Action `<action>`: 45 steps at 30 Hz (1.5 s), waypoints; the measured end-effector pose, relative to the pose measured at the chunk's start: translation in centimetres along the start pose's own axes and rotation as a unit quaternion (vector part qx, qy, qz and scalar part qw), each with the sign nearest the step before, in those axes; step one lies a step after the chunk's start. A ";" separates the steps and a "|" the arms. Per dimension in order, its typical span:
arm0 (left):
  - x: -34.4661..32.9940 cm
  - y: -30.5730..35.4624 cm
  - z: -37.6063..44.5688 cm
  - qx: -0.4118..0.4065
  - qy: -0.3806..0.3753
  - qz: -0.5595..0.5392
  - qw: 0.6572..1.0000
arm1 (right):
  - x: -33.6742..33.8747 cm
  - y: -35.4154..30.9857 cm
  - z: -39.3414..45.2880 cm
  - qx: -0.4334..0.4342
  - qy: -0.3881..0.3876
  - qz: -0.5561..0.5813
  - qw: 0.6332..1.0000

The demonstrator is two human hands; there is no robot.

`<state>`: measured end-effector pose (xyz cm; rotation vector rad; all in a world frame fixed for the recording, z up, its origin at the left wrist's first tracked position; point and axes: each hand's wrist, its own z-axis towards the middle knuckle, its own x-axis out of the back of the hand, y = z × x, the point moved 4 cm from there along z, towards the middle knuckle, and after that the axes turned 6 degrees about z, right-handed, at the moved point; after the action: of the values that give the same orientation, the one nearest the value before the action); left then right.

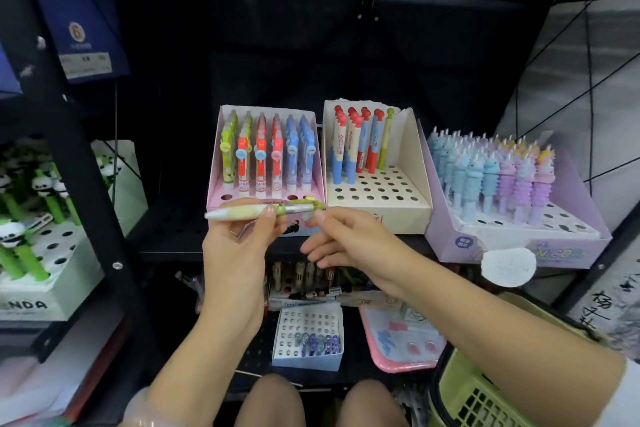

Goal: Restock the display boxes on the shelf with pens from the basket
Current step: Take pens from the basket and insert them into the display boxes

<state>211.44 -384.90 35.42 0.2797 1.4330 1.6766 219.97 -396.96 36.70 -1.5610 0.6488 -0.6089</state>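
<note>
"NDA" on panda pen box [31,302]; "NICOR" on purple unicorn box [540,255].

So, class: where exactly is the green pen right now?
The green pen lies level in the left hand, centre of the head view, just before the pink display box.

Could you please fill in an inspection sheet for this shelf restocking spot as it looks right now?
Surface: black perforated shelf bearing three display boxes side by side.
Job's things: pink box nearly full, front holes free; cream box mostly empty holes, a few pens at the back; lilac unicorn box well stocked; green basket lower right, contents not visible.
Clutter: small blue box and pink tray on the lower shelf.
Grippers: left hand holds a green pen level; right hand at the pen's cap end, grasp unclear.
Cables: nothing seen.
Surroundings: panda pen box on the neighbouring rack.
</note>
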 end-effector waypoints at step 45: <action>5.7 0.2 1.2 0.079 -0.068 0.230 0.968 | -8.9 -7.9 8.5 0.325 0.185 -0.515 0.771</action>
<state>208.81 -379.91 33.88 0.8552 1.4733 1.8620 220.21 -384.22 43.78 -1.0053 -0.2482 -1.7854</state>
